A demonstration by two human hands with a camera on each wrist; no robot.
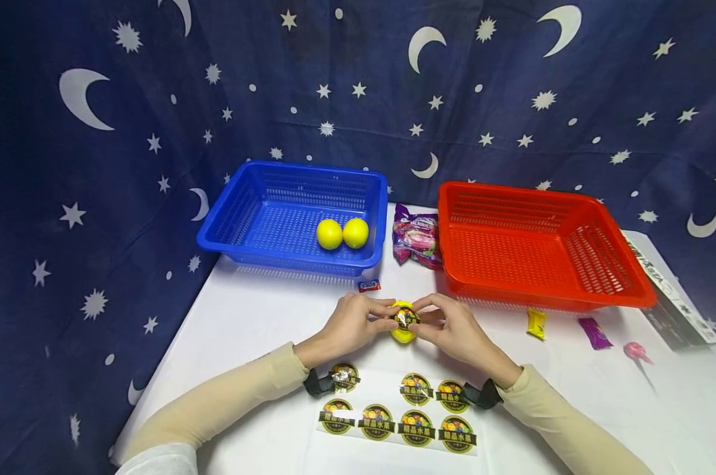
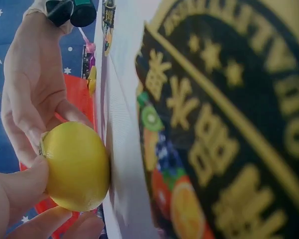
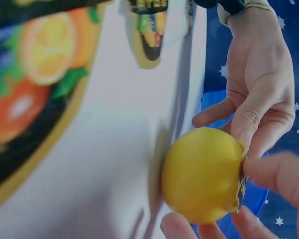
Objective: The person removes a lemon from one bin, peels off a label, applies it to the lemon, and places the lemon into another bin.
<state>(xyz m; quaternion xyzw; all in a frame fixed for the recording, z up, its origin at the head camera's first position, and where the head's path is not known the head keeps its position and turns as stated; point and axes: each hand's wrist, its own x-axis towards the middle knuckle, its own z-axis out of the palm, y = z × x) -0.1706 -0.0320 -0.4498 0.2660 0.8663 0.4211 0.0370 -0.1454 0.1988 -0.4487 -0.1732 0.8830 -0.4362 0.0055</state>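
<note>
Between my two hands is a yellow lemon (image 1: 402, 337), resting low over the white table. A round black-and-gold fruit sticker (image 1: 406, 318) lies on its top side. My left hand (image 1: 359, 321) holds the lemon from the left, thumb and fingers curled about it. From the right, my right hand (image 1: 455, 329) grips it too, with the thumb at the sticker's edge. In the right wrist view the sticker (image 3: 242, 191) is seen edge-on against the lemon (image 3: 202, 174). The left wrist view shows the lemon's (image 2: 79, 167) plain yellow side.
A sheet of round stickers (image 1: 396, 441) lies in front. Behind stand a blue basket (image 1: 286, 259) with two lemons (image 1: 342, 233) and a red basket (image 1: 536, 295). A purple candy bag (image 1: 416, 236) sits between them. Small wrapped sweets (image 1: 536, 324) and a pink lollipop (image 1: 635, 351) lie on the right.
</note>
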